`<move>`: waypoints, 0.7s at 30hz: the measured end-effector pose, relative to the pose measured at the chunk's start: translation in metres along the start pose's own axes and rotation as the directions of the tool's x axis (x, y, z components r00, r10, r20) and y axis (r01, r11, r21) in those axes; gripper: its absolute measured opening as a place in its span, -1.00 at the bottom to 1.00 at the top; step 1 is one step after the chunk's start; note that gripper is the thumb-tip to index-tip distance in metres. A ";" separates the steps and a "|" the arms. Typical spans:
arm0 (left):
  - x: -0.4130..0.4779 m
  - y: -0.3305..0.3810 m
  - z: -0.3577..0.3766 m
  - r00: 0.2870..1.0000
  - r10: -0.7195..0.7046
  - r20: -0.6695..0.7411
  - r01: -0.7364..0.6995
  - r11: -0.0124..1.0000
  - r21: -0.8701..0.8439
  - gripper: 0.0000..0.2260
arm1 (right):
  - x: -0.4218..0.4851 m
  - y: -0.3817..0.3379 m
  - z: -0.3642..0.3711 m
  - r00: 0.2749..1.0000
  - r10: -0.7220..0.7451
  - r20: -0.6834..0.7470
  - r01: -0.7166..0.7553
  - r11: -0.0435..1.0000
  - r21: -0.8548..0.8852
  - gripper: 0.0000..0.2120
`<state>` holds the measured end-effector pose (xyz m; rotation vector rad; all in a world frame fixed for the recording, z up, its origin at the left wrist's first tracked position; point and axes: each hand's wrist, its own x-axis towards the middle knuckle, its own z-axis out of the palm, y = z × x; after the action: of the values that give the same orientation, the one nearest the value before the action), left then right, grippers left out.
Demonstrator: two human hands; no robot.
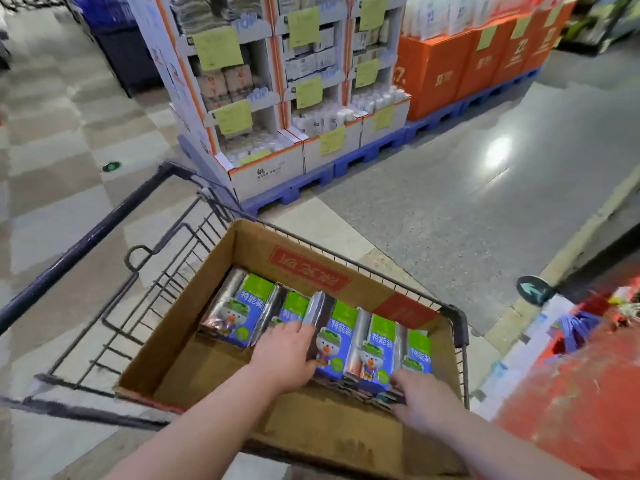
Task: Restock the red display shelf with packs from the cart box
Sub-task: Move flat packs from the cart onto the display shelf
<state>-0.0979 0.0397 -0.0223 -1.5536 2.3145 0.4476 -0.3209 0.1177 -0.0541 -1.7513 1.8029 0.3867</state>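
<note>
Packs (334,341), five upright in box (194,341), left hand (284,355), right hand (426,396) gripping

Shop: cart (166,258), palletised displays (277,98) (yellow price tags (217,48)).
</note>
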 end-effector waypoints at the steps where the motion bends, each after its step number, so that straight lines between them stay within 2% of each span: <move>1: 0.008 -0.006 0.003 1.000 0.009 0.025 -0.009 1.000 0.005 -0.48 | 0.007 -0.004 -0.005 1.000 0.010 -0.012 -0.010 1.000 0.009 -0.57; 10: 0.076 -0.041 0.036 0.975 0.078 0.208 -0.085 0.996 0.028 -0.43 | 0.056 -0.038 -0.027 0.991 0.126 -0.046 -0.122 0.989 0.082 -0.61; 13: 0.099 -0.043 0.050 0.962 0.065 0.266 -0.056 0.998 -0.042 -0.41 | 0.064 -0.043 -0.021 0.988 0.154 -0.031 -0.150 0.983 0.102 -0.63; 16: 0.121 -0.039 0.064 0.940 -0.004 0.341 0.108 0.953 -0.284 -0.35 | 0.065 -0.040 -0.010 0.983 0.182 0.003 -0.180 0.973 0.142 -0.62; 19: 0.140 -0.033 0.076 0.905 -0.114 0.409 0.329 0.798 -0.504 -0.39 | 0.062 -0.033 0.004 0.970 0.230 0.076 -0.240 0.956 0.170 -0.55; 21: 0.148 -0.032 0.079 0.884 -0.176 0.434 0.419 0.711 -0.564 -0.40 | 0.059 -0.029 0.011 0.958 0.260 0.119 -0.279 0.942 0.186 -0.52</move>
<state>-0.1149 -0.0610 -0.1597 -1.8990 1.6422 1.4260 -0.2874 0.0739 -0.0920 -1.3316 1.9459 0.3733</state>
